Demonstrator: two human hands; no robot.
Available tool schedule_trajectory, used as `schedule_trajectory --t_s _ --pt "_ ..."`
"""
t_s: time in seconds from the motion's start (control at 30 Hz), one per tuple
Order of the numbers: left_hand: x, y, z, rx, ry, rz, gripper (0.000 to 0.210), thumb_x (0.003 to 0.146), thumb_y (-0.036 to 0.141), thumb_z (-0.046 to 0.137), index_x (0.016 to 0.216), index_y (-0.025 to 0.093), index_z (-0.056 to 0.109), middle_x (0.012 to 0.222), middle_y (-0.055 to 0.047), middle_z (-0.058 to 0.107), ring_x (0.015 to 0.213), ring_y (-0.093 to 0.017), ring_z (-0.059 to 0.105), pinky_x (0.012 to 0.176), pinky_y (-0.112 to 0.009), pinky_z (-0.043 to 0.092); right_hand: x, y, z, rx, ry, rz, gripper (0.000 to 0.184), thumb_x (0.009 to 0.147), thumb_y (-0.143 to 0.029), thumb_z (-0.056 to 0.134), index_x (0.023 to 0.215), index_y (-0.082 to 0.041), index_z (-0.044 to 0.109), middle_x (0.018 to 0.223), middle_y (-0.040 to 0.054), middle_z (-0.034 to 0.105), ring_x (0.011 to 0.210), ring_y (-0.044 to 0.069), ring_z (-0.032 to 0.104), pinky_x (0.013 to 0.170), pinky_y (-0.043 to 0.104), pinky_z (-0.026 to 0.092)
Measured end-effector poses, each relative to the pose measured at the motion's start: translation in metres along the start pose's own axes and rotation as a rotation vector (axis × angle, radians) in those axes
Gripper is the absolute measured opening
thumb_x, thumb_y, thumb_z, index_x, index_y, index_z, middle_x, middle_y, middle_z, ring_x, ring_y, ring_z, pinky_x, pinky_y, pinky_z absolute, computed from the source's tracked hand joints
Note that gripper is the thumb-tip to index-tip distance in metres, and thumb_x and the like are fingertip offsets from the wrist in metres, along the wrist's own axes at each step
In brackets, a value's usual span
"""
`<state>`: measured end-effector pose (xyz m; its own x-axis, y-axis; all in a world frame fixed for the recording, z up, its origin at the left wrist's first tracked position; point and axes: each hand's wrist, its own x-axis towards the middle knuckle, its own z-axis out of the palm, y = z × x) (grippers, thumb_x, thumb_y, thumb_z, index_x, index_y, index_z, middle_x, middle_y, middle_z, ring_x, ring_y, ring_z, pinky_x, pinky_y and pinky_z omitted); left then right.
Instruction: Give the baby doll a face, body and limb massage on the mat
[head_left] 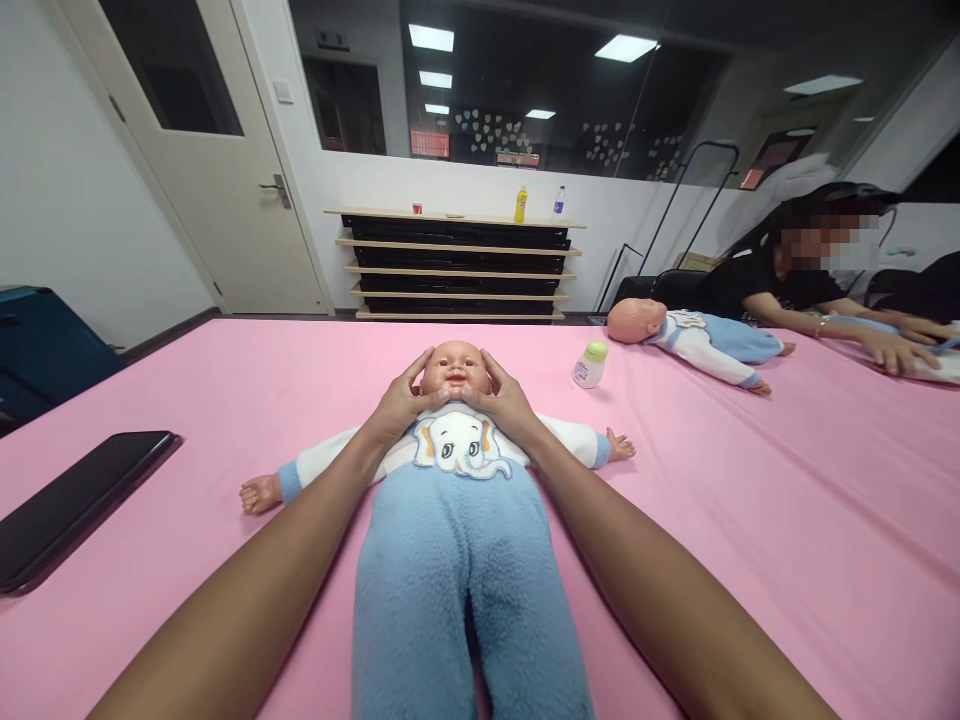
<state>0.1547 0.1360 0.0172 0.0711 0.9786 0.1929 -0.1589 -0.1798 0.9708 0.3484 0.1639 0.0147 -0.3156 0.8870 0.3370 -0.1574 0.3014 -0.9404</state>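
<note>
A baby doll [465, 530] in a white top with an elephant face and blue fleece trousers lies on its back, arms spread wide. My left hand [399, 408] cups one side of its head, thumb by the chin and fingers along the cheek. On the other side my right hand [511, 406] mirrors this grip, its thumb also near the chin. Both my forearms reach in over the doll's sleeves. The doll's face shows between my hands, and its feet are out of view.
Pink cloth [750, 520] covers the table. A black phone [79, 500] lies at left; a small white bottle with a green cap [590, 366] stands beyond the doll. At right are a second doll [697, 335] and a person [795, 265] working. Behind stands a low shelf [457, 250].
</note>
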Motion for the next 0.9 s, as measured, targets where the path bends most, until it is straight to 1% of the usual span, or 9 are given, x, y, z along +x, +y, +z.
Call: schedule_trajectory --t_s 0.1,0.2,0.27,0.37,0.43,0.57,0.73,0.8,0.9 --pt "0.003 -0.002 -0.002 -0.114 0.002 -0.005 0.087 0.068 0.03 0.079 0.143 0.028 0.036 0.142 -0.008 0.046 0.119 -0.03 0.054 0.1 -0.041 0.047 0.005 0.004 -0.002 0.162 0.0 0.057 0.084 0.07 -0.043 0.077 0.142 -0.024 0.038 0.145 0.0041 0.041 0.129 0.026 0.044 0.107 0.039 0.041" --pt "0.005 -0.004 -0.004 -0.188 0.037 -0.007 0.068 0.079 0.048 0.065 0.139 0.024 0.044 0.145 -0.01 0.042 0.12 -0.03 0.053 0.098 -0.044 0.048 0.008 0.006 -0.003 0.278 0.027 0.142 0.071 0.081 -0.059 0.06 0.14 -0.024 0.041 0.143 0.0059 0.044 0.126 0.028 0.047 0.099 0.044 0.048" --pt "0.005 -0.005 -0.003 -0.108 0.051 0.018 0.072 0.077 0.05 0.067 0.139 0.024 0.043 0.145 -0.011 0.041 0.12 -0.031 0.052 0.097 -0.045 0.048 0.006 0.005 -0.001 0.196 0.039 0.107 0.076 0.077 -0.058 0.064 0.141 -0.025 0.039 0.143 0.0058 0.044 0.128 0.028 0.045 0.101 0.044 0.046" --pt "0.002 -0.003 -0.001 0.097 0.039 0.067 0.094 0.063 0.036 0.082 0.144 0.027 0.036 0.145 -0.01 0.041 0.12 -0.032 0.051 0.097 -0.043 0.048 0.0 0.001 0.002 -0.019 0.042 -0.004 0.096 0.063 -0.043 0.082 0.144 -0.026 0.033 0.147 0.0038 0.038 0.134 0.027 0.038 0.111 0.041 0.035" --pt "0.0 -0.001 0.0 0.152 0.029 0.072 0.097 0.062 0.032 0.083 0.145 0.027 0.033 0.144 -0.009 0.043 0.118 -0.032 0.053 0.096 -0.043 0.049 -0.003 -0.001 0.003 -0.077 0.041 -0.024 0.099 0.061 -0.041 0.083 0.145 -0.025 0.031 0.148 0.0035 0.036 0.135 0.026 0.035 0.113 0.041 0.031" --pt "0.0 -0.001 0.0 0.085 0.009 0.052 0.091 0.066 0.032 0.08 0.144 0.028 0.034 0.141 -0.008 0.047 0.115 -0.029 0.056 0.096 -0.041 0.049 0.0 -0.001 0.001 -0.032 0.024 0.005 0.094 0.064 -0.042 0.081 0.144 -0.025 0.033 0.146 0.0025 0.039 0.134 0.026 0.037 0.112 0.04 0.033" --pt "0.004 -0.003 0.0 -0.082 0.071 0.036 0.063 0.08 0.05 0.063 0.136 0.026 0.047 0.144 -0.008 0.044 0.116 -0.027 0.055 0.094 -0.041 0.05 0.006 0.002 -0.001 0.201 -0.001 0.121 0.074 0.08 -0.055 0.062 0.143 -0.025 0.036 0.142 0.0043 0.045 0.126 0.027 0.048 0.102 0.043 0.044" --pt "0.003 -0.003 0.0 -0.017 0.067 0.056 0.071 0.075 0.047 0.07 0.138 0.026 0.045 0.144 -0.008 0.043 0.118 -0.029 0.054 0.094 -0.041 0.05 0.004 0.001 0.0 0.134 0.006 0.076 0.08 0.076 -0.052 0.068 0.143 -0.024 0.035 0.143 0.005 0.044 0.128 0.027 0.046 0.105 0.041 0.042" --pt "0.001 -0.001 0.0 0.123 0.057 0.069 0.093 0.062 0.034 0.083 0.143 0.026 0.037 0.141 -0.01 0.047 0.115 -0.031 0.056 0.093 -0.041 0.05 -0.001 -0.001 0.002 -0.044 0.018 -0.01 0.1 0.062 -0.041 0.083 0.145 -0.023 0.031 0.148 0.0046 0.037 0.133 0.026 0.039 0.111 0.037 0.035"
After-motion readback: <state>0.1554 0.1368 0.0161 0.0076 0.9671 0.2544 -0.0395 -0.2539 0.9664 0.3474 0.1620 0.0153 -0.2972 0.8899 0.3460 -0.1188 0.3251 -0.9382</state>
